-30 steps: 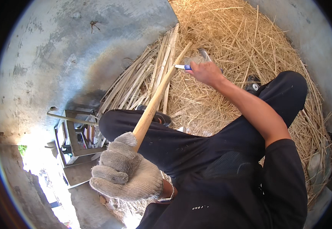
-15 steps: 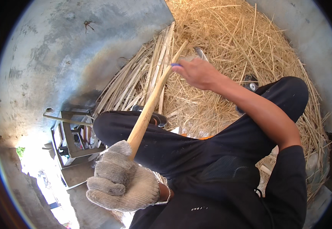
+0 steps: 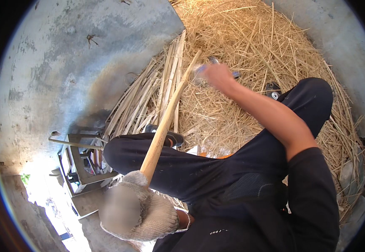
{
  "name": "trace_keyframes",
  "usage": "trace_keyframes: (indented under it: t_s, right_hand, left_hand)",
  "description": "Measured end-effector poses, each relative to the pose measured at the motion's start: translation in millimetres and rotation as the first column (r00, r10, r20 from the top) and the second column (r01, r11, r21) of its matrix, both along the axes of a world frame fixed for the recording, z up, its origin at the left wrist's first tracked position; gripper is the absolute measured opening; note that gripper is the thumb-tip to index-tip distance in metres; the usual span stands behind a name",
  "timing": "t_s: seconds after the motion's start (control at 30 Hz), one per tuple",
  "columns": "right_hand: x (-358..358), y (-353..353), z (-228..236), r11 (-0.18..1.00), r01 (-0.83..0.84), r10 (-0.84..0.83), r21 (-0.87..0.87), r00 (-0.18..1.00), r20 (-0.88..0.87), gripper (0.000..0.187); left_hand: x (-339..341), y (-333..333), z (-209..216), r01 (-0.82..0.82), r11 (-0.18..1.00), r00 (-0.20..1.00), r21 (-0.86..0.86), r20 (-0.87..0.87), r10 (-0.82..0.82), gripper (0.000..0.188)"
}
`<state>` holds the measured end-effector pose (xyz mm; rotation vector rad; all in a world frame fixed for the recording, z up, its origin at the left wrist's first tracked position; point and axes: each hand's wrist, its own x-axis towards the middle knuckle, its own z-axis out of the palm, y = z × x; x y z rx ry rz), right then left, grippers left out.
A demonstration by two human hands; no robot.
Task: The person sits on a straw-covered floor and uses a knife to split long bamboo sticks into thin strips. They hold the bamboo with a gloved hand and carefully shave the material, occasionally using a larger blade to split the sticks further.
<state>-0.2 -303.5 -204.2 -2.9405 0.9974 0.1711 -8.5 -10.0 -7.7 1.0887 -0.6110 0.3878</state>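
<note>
My left hand [image 3: 157, 214], in a knitted grey glove, is closed around the lower end of a long, pale, peeled wooden stick [image 3: 165, 119]. Slanting up and away from my body, the stick narrows to a thin far end. My bare right hand [image 3: 219, 77] is closed beside that far part, smeared by motion. Blue bits and a pale, blurred shape show at its fingers, but what it grips cannot be made out. Just past the hand lies or sticks out something dark and shiny [image 3: 213, 61].
A deep heap of straw-like shavings [image 3: 241, 42] spreads ahead and to the right. Long pale strips [image 3: 142, 101] lean beside the grey wall [image 3: 65, 75] at left. A small wooden stool-like frame [image 3: 82, 164] holding odds and ends stands left of my bent legs [image 3: 182, 168].
My right hand has moved slightly right and away from the stick, turning a little. The left hand still grips the stick and sits slightly lower in view.
</note>
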Motion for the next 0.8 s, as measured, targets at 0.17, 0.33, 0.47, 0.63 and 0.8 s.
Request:
trace_keyframes:
  t_s: [0.17,0.33,0.47,0.63,0.8]
  right_hand:
    - [-37,-89,-4,0.898,0.325,-0.349,-0.296,0.937,-0.03,0.022]
    - [-15,-17,85,0.955,-0.061,0.05,0.291,0.998,0.044,0.024]
    - [-15,47,70,0.869,-0.345,0.171,0.354,0.882,0.439,0.044]
    - [0,44,38,0.829,-0.252,0.05,0.499,0.922,0.383,0.05]
    - [2,31,16,0.868,-0.261,0.116,0.423,0.934,0.339,0.051]
  left_hand:
    - [1,5,0,0.002,1.0,1.0,-0.006,-0.003,-0.002,0.045]
    - [1,11,-1,-0.055,0.998,0.998,0.014,0.015,0.054,0.045]
    - [-4,9,-3,-0.066,0.998,0.997,0.018,0.027,0.066,0.046]
    - [-4,7,-2,-0.077,0.997,0.997,0.022,0.028,0.076,0.046]
    - [-7,6,-1,-0.106,0.994,0.993,0.035,0.048,0.104,0.047]
